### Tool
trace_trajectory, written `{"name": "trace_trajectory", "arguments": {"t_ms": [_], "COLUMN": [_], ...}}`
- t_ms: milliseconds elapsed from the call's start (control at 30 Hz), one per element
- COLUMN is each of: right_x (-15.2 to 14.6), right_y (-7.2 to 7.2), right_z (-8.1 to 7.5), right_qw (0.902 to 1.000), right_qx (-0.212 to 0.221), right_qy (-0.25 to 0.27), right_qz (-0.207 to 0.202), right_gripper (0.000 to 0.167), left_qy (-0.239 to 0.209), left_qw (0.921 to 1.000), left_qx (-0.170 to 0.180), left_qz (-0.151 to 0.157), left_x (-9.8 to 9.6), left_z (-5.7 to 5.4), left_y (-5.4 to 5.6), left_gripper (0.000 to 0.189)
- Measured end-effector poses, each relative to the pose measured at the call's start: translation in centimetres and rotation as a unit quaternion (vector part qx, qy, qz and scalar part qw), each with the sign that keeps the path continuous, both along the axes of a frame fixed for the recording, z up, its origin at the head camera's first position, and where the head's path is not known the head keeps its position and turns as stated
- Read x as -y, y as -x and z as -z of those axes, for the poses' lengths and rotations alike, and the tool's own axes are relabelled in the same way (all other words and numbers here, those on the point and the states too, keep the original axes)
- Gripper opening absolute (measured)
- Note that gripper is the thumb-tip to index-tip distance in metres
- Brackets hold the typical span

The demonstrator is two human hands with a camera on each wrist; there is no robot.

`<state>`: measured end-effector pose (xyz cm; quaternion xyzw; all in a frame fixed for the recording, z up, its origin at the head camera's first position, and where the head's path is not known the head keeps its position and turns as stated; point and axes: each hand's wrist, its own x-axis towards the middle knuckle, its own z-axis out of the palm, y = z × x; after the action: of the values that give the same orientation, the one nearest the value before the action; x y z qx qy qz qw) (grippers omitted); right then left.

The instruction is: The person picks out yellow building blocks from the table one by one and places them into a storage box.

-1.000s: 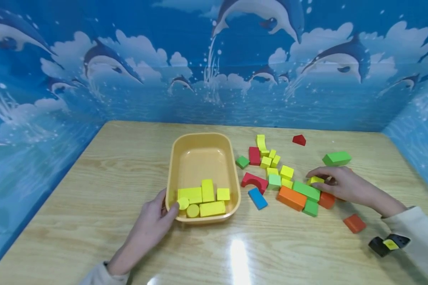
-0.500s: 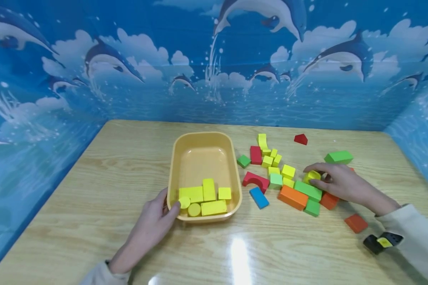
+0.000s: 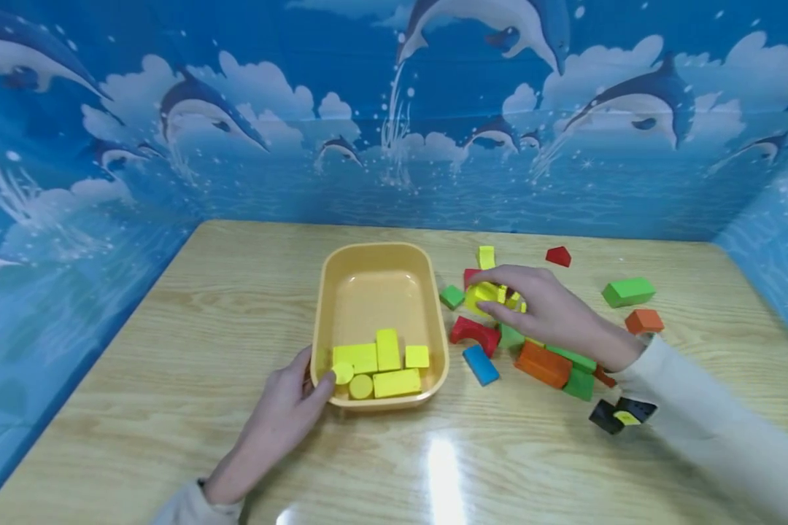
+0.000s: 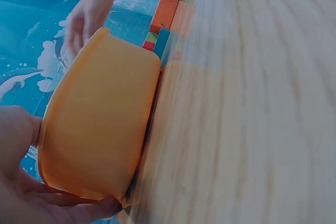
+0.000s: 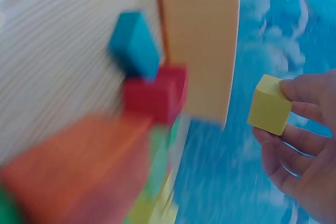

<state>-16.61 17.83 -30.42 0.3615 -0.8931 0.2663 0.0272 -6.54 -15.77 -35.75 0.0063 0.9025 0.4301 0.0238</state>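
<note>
My left hand [image 3: 285, 401] grips the near left corner of a tan plastic tub [image 3: 381, 288], thumb over the rim; in the left wrist view, its fingers curl under the tub's outer wall [image 4: 100, 119]. Several yellow blocks [image 3: 397, 383] lie along the near end inside. Right of the tub, my right hand [image 3: 554, 310] pinches a yellow cube block [image 5: 270, 106] between thumb and fingers. In the right wrist view this cube is up off the table, level with the tub's side. The hand overlaps part of the loose block pile in the head view.
Loose blocks lie right of the tub: a red arch [image 3: 476, 332], a blue block [image 3: 481, 364], a long orange block [image 3: 543, 364] and a green cube [image 3: 452, 296]. Farther right sit a green block [image 3: 629, 292] and an orange one [image 3: 644, 321]. A dolphin-print backdrop [image 3: 269, 175] surrounds the table.
My right hand has lifted the yellow cube from the pile's right side and carried it left toward the tub. An orange block at the right has come fully into view. The left hand keeps its grip.
</note>
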Motion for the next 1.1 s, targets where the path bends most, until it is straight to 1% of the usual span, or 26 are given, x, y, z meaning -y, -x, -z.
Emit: {"name": "trace_trajectory", "arguments": {"t_ms": [67,133,200,267,333,433,500,600,700,767,933,1100], "right_x": [1.8,3.5,5.0,6.2,7.2,8.1,8.4,8.7,8.9,8.9,8.9,8.9], "right_y": [0.1,0.3,0.6,0.8,0.9,1.0,1.0,1.1,1.2,1.3,1.5,1.4], "right_z": [-0.2,-0.1,0.2,0.7,1.3,2.0,2.3,2.5,2.6,2.7,2.9,3.1], "right_qw": [0.9995,0.9983,0.9966,0.9947,0.9931,0.9916,0.9916,0.9907,0.9892,0.9886,0.988,0.9884], "right_qx": [-0.001,-0.007,-0.013,-0.026,-0.033,-0.03,-0.01,0.023,0.05,0.056,0.049,0.041], "right_qy": [0.011,0.009,-0.007,-0.03,-0.056,-0.086,-0.101,-0.109,-0.108,-0.103,-0.089,-0.091], "right_qz": [-0.029,-0.058,-0.081,-0.095,-0.098,-0.091,-0.081,-0.077,-0.085,-0.095,-0.117,-0.115], "right_gripper": [0.036,0.037,0.037,0.037,0.037,0.035,0.035,0.032,0.03,0.028,0.026,0.026], "left_qy": [-0.002,-0.004,-0.006,-0.006,-0.006,-0.004,-0.005,-0.007,-0.009,-0.009,-0.011,-0.005], "left_qw": [1.0,1.0,1.0,1.0,1.0,0.9999,0.9999,0.9999,0.9998,0.9998,0.9999,0.9999], "left_qx": [0.0,0.0,-0.001,-0.003,-0.006,-0.009,-0.011,-0.015,-0.019,-0.018,-0.013,-0.014], "left_qz": [-0.001,-0.002,-0.003,-0.002,-0.001,0.002,0.002,0.002,0.002,0.003,0.002,0.002], "left_x": [0.0,0.0,-0.1,-0.1,-0.1,-0.2,-0.2,-0.2,-0.1,-0.1,0.1,0.1], "left_z": [0.0,0.1,0.1,0.2,0.2,0.2,0.3,0.3,0.2,0.2,0.2,0.3], "left_y": [0.0,0.0,0.0,0.0,0.1,0.1,0.1,0.1,0.1,0.2,0.2,0.2], "left_gripper": [0.05,0.05,0.05,0.05,0.05,0.05,0.05,0.05,0.05,0.049,0.049,0.049]}}
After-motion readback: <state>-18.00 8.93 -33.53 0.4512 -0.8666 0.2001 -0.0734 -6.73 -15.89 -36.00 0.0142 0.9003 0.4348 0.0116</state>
